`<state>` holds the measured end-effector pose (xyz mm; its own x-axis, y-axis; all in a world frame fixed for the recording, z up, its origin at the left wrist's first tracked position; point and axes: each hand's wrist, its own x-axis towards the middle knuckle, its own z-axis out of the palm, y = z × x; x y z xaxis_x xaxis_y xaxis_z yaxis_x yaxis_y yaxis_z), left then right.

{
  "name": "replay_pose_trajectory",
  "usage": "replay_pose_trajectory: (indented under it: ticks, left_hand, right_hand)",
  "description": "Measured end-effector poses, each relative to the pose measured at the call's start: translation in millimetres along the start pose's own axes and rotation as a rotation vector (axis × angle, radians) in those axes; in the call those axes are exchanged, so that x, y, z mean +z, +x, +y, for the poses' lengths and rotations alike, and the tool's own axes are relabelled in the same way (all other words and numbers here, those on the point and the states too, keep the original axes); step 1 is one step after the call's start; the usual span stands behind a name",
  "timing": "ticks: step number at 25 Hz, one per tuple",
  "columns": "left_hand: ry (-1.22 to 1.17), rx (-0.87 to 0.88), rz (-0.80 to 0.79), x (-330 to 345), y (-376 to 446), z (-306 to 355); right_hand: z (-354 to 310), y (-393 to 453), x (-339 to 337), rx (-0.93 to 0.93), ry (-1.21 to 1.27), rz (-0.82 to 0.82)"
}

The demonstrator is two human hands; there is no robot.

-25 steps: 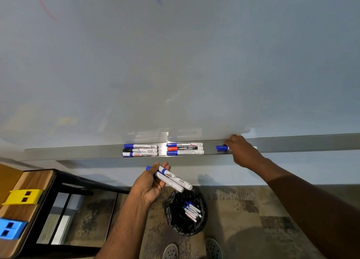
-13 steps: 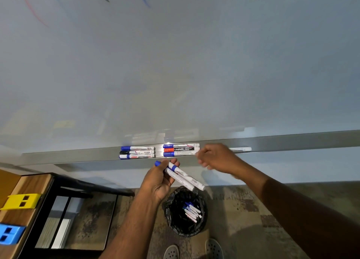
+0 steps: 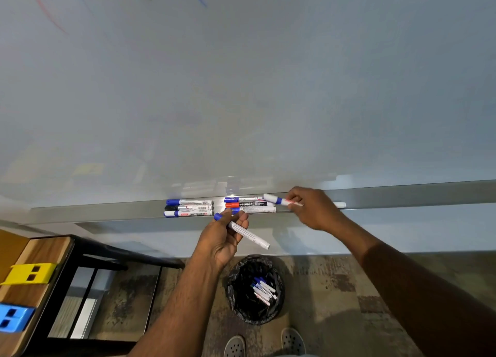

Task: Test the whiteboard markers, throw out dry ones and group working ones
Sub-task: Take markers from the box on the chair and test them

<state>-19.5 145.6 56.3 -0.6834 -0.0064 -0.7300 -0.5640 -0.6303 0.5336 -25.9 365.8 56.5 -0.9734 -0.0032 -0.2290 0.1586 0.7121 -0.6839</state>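
Along the whiteboard's metal tray (image 3: 107, 211), the left hand (image 3: 222, 238) grips a blue-capped white marker (image 3: 248, 233); the right hand (image 3: 314, 209) pinches another blue-capped marker (image 3: 276, 200) above the grouped markers (image 3: 249, 205).

Along the marker tray (image 3: 107, 212), two clusters of markers (image 3: 189, 208) (image 3: 249, 204) fill the middle, a narrow gap between them. My right hand (image 3: 314, 209) and left hand (image 3: 222, 242) crowd the second cluster. Bare tray runs left and far right. Below, the bin (image 3: 255, 289) stands open-topped.
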Motion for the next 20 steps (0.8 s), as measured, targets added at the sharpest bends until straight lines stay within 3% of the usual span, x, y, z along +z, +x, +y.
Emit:
replay_pose_trajectory:
  ticks: [2, 6, 14, 17, 19, 20]
  left_hand:
    - [-0.020, -0.010, -0.004, 1.2, -0.8, 2.7]
    - [-0.028, -0.022, -0.001, -2.4, 1.2, 0.8]
    - [-0.011, -0.038, 0.010, -2.5, -1.4, -2.4]
    - [-0.025, -0.043, -0.004, 1.7, -2.4, -4.9]
    - [-0.035, -0.039, -0.022, 6.6, -1.4, -8.3]
    - [-0.045, -0.036, -0.038, 10.0, -1.3, -10.4]
  right_hand:
    - [21.3, 11.5, -9.2, -0.037, -0.171, 0.103]
    - [58.5, 25.1, -10.7, -0.019, -0.420, 0.053]
    - [79.8, 36.9, -3.4, -0.017, -0.487, 0.034]
    - [70.8, 26.3, 0.6, -0.066, -0.394, 0.175]
    - [50.1, 10.9, 9.4, -0.151, -0.157, 0.256]
    - [34.1, 1.8, 13.7, -0.156, -0.010, 0.205]
